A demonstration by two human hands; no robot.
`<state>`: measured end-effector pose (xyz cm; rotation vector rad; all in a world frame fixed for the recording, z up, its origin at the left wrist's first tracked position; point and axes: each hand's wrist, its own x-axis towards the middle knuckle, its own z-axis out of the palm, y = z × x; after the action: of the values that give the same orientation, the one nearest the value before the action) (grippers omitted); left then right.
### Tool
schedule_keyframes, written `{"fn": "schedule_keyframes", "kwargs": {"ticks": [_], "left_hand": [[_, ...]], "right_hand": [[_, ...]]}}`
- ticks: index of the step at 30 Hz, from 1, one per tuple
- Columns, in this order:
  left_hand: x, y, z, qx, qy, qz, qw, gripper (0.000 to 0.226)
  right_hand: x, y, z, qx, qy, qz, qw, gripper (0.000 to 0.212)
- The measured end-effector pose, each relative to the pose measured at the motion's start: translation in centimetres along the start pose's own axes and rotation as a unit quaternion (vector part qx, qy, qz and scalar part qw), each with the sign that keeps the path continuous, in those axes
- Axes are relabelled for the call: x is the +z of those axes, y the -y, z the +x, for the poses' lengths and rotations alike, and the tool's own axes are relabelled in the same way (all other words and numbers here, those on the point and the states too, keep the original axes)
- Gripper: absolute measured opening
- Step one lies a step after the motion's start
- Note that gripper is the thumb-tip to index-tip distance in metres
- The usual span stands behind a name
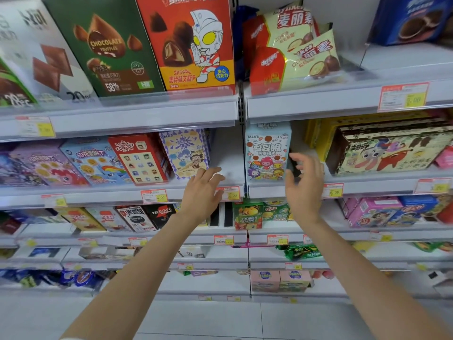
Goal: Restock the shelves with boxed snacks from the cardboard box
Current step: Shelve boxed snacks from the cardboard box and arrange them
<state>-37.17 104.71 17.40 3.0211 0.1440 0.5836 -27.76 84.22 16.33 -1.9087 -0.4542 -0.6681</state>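
A person faces store shelves packed with snack boxes, both bare arms stretched out toward the second shelf (228, 168) from the top.

The left hand (203, 190) is open and holds nothing. Its fingers (210, 174) are straight and slightly apart, reaching the lower right corner of a purple box (183, 153). Whether they touch it cannot be told.

The right hand (304, 185) is also empty. Its fingers (300, 158) are loosely curled and spread, just beside the right edge of a blue box (267, 150). This hand is a little blurred.

Between the two boxes lies a bare stretch of shelf, right of the purple box and left of the upright post (242, 153) that divides the bays. The blue box stands upright at the left end of the right bay. A price tag (230, 193) sits on the shelf edge below the gap.

The cardboard box that supplies the stock is out of view, and neither hand carries a snack box.

The step in hand looks like tidying or checking the row around the gap, with both hands free. The next move likely calls for turning down to the cardboard box, taking a matching snack box and standing it upright in the bare spot, face forward, without knocking its neighbours.
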Motion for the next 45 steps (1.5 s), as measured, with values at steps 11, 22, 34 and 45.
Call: {"fn": "schedule_keyframes", "kwargs": {"ticks": [11, 22, 34, 45], "left_hand": [[-0.5, -6.2, -0.7, 0.103, -0.026, 0.039, 0.994, 0.031], [6.5, -30.9, -0.5, 0.25, -0.037, -0.093, 0.963, 0.01], [12.4, -64.8, 0.2, 0.358, 0.08, -0.236, 0.9, 0.022], [18.4, -80.0, 3.8, 0.406, 0.244, -0.253, 0.843, 0.019]], "right_hand": [[-2.8, -1.1, -5.4, -0.031, 0.11, 0.054, 0.992, 0.025], [-23.6, -12.2, -7.8, 0.047, 0.095, -0.092, 0.99, 0.024], [-54.3, -24.3, -14.7, 0.267, -0.084, -0.244, 0.928, 0.019], [-64.8, -35.1, -12.4, 0.327, -0.175, -0.241, 0.897, 0.035]]}}
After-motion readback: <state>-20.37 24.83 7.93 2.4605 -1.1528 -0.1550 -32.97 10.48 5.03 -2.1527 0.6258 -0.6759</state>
